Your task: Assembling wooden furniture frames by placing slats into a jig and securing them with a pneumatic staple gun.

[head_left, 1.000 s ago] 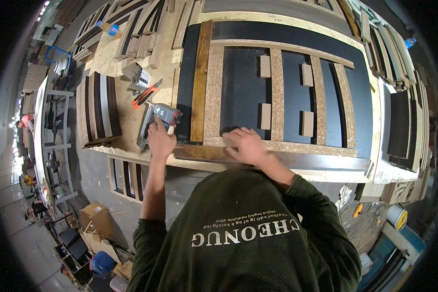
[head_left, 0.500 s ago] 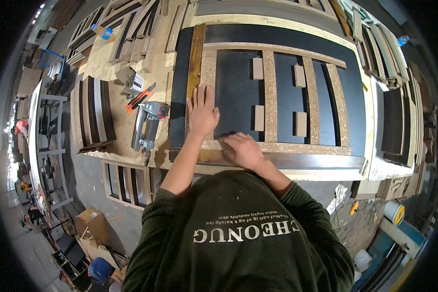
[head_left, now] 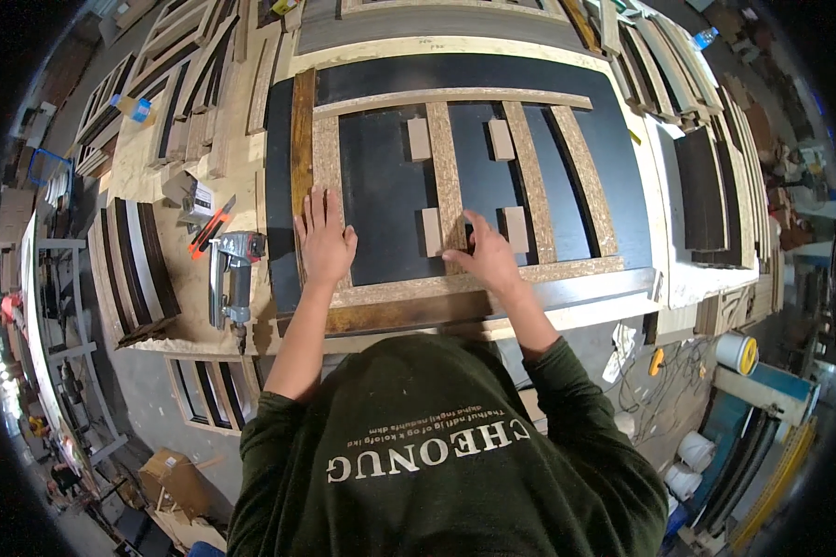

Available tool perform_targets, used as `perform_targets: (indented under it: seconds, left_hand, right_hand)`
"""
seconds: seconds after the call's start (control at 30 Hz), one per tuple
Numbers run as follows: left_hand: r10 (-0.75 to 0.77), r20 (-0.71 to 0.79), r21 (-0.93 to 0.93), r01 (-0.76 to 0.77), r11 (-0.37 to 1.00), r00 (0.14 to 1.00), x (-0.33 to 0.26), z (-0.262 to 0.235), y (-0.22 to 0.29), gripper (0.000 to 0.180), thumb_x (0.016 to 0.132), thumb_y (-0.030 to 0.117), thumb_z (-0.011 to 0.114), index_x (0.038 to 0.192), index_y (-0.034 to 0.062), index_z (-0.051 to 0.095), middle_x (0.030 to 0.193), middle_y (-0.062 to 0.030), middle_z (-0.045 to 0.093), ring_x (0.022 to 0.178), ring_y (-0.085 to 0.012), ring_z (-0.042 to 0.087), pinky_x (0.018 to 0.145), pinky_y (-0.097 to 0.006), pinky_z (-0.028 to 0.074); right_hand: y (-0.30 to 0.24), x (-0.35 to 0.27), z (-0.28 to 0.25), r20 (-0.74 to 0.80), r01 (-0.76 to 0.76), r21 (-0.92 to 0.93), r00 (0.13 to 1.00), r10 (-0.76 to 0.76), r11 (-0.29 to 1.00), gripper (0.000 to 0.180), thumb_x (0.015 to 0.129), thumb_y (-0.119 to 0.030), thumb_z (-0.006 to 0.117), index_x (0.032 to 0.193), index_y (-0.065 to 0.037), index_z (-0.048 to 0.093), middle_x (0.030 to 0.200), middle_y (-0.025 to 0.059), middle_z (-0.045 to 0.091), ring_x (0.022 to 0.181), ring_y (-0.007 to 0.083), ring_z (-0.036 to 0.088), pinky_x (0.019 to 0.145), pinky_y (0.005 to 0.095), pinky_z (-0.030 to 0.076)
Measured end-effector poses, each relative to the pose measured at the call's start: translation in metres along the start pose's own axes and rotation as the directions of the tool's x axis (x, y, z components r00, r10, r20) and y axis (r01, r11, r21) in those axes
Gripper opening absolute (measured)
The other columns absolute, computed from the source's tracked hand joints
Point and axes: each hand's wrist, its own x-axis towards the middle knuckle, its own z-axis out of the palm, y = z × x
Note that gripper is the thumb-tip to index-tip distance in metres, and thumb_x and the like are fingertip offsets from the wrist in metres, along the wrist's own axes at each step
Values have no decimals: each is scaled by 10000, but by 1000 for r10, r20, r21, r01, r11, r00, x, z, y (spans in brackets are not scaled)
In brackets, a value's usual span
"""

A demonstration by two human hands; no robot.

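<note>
My left hand (head_left: pixel 327 243) lies flat with its fingers stretched over the left upright particle-board strip (head_left: pixel 327 148) and the edge of the brown stained bar (head_left: pixel 303 121) beside it. My right hand (head_left: pixel 489 258) is over the lower end of the second upright strip (head_left: pixel 444 153), thumb and forefinger apart, thumb tip at the strip; some fingers are hidden. The strips form a frame with a top strip (head_left: pixel 455 96) and a bottom strip (head_left: pixel 390 291) on a black panel (head_left: pixel 381 204). Small tan blocks (head_left: pixel 431 232) stand against the uprights. Another brown bar (head_left: pixel 409 313) runs along the near edge.
Left of the panel lie a nail gun (head_left: pixel 237 278), an orange utility knife (head_left: pixel 212 227) and a stack of dark boards (head_left: pixel 130 269). Wood strips (head_left: pixel 195 102) fill the far left; more boards (head_left: pixel 711 195) are piled at right. A bottle (head_left: pixel 132 107) lies among the far-left strips.
My right hand has left the lower left corner of the frame and moved right to the second upright. My left hand stays on the left strip. The whole view has shifted.
</note>
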Motion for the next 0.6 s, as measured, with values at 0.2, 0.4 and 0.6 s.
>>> perform_targets:
  seconds: [0.2, 0.4, 0.6]
  left_hand:
    - [7, -15, 4, -7, 1000, 1000, 1, 0, -1, 694, 806, 219, 582, 1415, 57, 292, 1483, -172, 229, 1364, -377, 217, 1089, -564, 173]
    - [-111, -53, 7, 112, 994, 992, -5, -9, 21, 700, 837, 372, 598, 1404, 78, 310, 1463, -202, 245, 1354, -409, 215, 1074, -580, 182]
    - [176, 24, -295, -161, 942, 984, 20, -11, 118, 694, 860, 408, 582, 1409, 81, 313, 1445, -221, 272, 1314, -412, 290, 1065, -479, 279]
  right_hand:
    - [12, 0, 8, -50, 18, 44, 999, -16, 999, 830, 689, -343, 794, 1337, -27, 384, 809, 154, 590, 749, 306, 595, 695, 385, 489]
    - [12, -3, 0, 72, -30, 76, 997, 25, 997, 846, 673, -354, 802, 1317, -10, 373, 964, 244, 616, 891, 379, 613, 777, 433, 487]
    - [45, 5, 18, -120, 198, 38, 974, -192, 979, 858, 668, -418, 796, 1308, -18, 388, 758, 190, 620, 691, 362, 612, 629, 398, 491]
